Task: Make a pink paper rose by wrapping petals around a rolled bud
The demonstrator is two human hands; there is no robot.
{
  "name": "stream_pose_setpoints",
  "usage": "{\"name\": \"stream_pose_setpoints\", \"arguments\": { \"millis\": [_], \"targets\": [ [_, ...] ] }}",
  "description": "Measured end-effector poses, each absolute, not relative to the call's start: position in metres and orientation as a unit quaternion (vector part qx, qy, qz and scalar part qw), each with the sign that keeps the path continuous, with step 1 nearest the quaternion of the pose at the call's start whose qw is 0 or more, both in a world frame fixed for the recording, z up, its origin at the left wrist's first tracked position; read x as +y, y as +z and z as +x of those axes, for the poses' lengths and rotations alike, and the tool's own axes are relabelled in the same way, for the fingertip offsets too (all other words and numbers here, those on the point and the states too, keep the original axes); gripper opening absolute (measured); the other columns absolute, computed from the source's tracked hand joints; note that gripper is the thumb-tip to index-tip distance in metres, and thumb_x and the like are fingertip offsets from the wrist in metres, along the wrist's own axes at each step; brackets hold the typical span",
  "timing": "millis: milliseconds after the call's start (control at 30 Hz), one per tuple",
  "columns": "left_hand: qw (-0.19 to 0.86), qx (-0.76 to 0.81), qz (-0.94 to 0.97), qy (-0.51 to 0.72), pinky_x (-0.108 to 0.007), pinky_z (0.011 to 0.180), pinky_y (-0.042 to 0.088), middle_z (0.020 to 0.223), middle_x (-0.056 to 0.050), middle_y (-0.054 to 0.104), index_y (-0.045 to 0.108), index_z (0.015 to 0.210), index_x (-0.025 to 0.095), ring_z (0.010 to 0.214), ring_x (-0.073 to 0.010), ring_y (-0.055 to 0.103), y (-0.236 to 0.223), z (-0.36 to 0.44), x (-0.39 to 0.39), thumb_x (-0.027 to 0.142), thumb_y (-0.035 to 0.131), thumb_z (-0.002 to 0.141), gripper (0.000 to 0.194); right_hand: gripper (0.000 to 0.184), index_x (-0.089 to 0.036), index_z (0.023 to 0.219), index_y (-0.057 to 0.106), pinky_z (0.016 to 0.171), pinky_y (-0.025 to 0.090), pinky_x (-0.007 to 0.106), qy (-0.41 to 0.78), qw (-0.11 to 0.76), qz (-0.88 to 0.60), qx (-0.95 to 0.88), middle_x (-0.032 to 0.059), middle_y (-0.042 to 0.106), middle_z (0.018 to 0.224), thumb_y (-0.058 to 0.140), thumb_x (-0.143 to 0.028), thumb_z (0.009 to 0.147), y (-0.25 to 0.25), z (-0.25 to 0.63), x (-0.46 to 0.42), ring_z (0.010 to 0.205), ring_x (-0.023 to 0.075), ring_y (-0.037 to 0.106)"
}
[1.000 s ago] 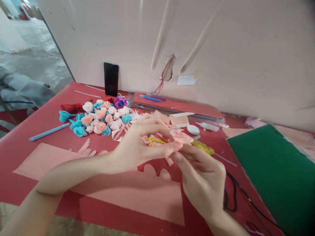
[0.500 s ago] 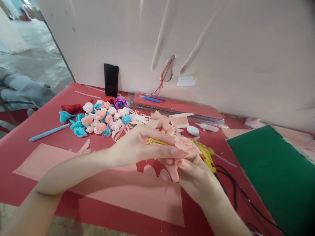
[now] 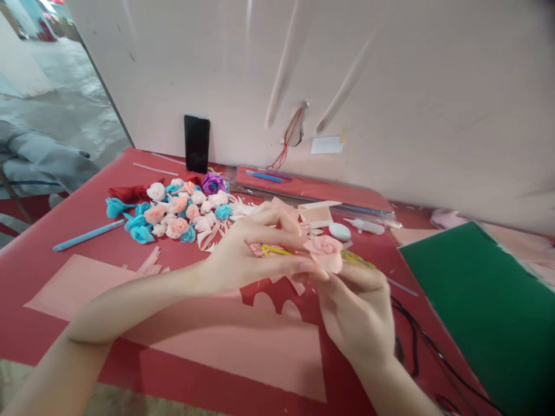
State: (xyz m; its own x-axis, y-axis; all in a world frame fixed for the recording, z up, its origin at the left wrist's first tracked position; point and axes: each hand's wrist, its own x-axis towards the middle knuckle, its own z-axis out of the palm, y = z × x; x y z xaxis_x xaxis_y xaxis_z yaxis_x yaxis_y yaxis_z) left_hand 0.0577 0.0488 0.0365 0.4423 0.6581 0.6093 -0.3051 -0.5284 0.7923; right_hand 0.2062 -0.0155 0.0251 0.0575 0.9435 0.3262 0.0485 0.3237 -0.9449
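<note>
A pink paper rose (image 3: 326,253) is held up between my two hands, its rolled centre facing up. My left hand (image 3: 255,245) reaches in from the left, with thumb and fingers closed on the flower's near left side. From the right, my right hand (image 3: 358,306) pinches its base; the fingertips are partly hidden. A thin yellow piece (image 3: 276,249) shows between the left thumb and fingers, apparently behind them. Mostly covered by the right hand is a yellow tool (image 3: 358,260). Below the hands lies a pink paper sheet (image 3: 260,352) with rounded cut-outs along its upper edge.
Several paper roses (image 3: 177,226) in pink, white and blue are heaped at left, beside a blue pen-like stick (image 3: 89,235). A black phone (image 3: 196,144) leans on the wall. A green board (image 3: 481,306) lies at right near a black cable (image 3: 416,335).
The rose has been turned more upright. My right hand has rolled over and risen, covering more of the yellow tool; its lowered finger is now tucked up. My left hand has barely moved.
</note>
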Motion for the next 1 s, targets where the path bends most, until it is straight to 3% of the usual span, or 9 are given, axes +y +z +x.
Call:
{"name": "stream_pose_setpoints", "arguments": {
  "millis": [133,233,467,633,767,867,1000],
  "targets": [
    [0.433,0.083,0.723,0.531,-0.025,0.067,0.044,0.069,0.000,0.053,0.071,0.075,0.018,0.071,-0.0105,0.050,0.030,0.060,0.047,0.017,0.068,0.075,0.003,0.043,-0.042,0.100,0.068,0.061,0.046,0.034,0.123,0.598,-0.452,-0.650,-0.0044,0.064,0.064,0.063,-0.006,0.076,0.019,0.205,-0.022,0.060,0.0159,0.052],
    [0.432,0.059,0.727,0.530,-0.025,0.070,0.044,0.070,0.000,0.053,0.071,0.074,0.019,0.074,-0.0108,0.048,0.029,0.060,0.047,0.014,0.066,0.076,0.008,0.057,-0.042,0.107,0.064,0.061,0.046,0.035,0.055,0.587,-0.418,-0.691,-0.0041,0.067,0.072,0.064,0.001,0.070,0.021,0.206,-0.023,0.066,0.0179,0.053],
    [0.476,0.038,0.742,0.470,-0.029,0.072,0.044,0.072,-0.001,0.053,0.072,0.070,0.024,0.076,-0.0133,0.047,0.032,0.054,0.058,0.018,0.066,0.076,0.011,0.016,-0.032,0.080,0.074,0.059,0.046,0.030,0.328,0.489,-0.404,-0.700,-0.0019,0.062,0.057,0.062,-0.020,0.080,0.040,0.216,-0.013,0.060,0.0150,0.051],
    [0.521,-0.027,0.762,0.384,-0.028,0.073,0.046,0.075,-0.001,0.050,0.072,0.073,0.025,0.076,-0.0122,0.050,0.033,0.050,0.066,0.011,0.064,0.075,0.016,0.021,-0.025,0.067,0.073,0.058,0.045,0.026,0.494,0.402,-0.345,-0.689,0.0002,0.063,0.057,0.061,-0.034,0.082,0.039,0.226,-0.003,0.063,0.0136,0.054],
    [0.472,-0.080,0.808,0.342,-0.030,0.076,0.046,0.074,-0.004,0.050,0.072,0.070,0.020,0.078,-0.0130,0.050,0.036,0.050,0.066,0.022,0.053,0.087,0.026,0.015,-0.021,0.075,0.075,0.062,0.047,0.023,0.597,0.359,-0.232,-0.679,0.0002,0.063,0.061,0.066,-0.032,0.078,0.030,0.228,0.004,0.057,0.0095,0.055],
    [0.429,-0.102,0.839,0.320,-0.032,0.078,0.046,0.073,-0.006,0.051,0.071,0.066,0.017,0.077,-0.0131,0.050,0.037,0.050,0.065,0.031,0.042,0.092,0.042,0.010,-0.021,0.080,0.076,0.061,0.047,0.022,0.606,0.360,-0.194,-0.682,0.0016,0.066,0.067,0.066,-0.025,0.078,0.024,0.227,0.008,0.063,0.0103,0.058],
    [0.387,-0.082,0.841,0.370,-0.031,0.081,0.046,0.075,-0.006,0.055,0.071,0.073,0.014,0.080,-0.0128,0.051,0.037,0.051,0.063,0.027,0.045,0.091,0.034,0.015,-0.023,0.083,0.075,0.071,0.048,0.031,0.456,0.461,-0.170,-0.742,0.0021,0.067,0.062,0.061,-0.029,0.082,0.022,0.224,0.011,0.062,0.0128,0.056]
  ]
}}
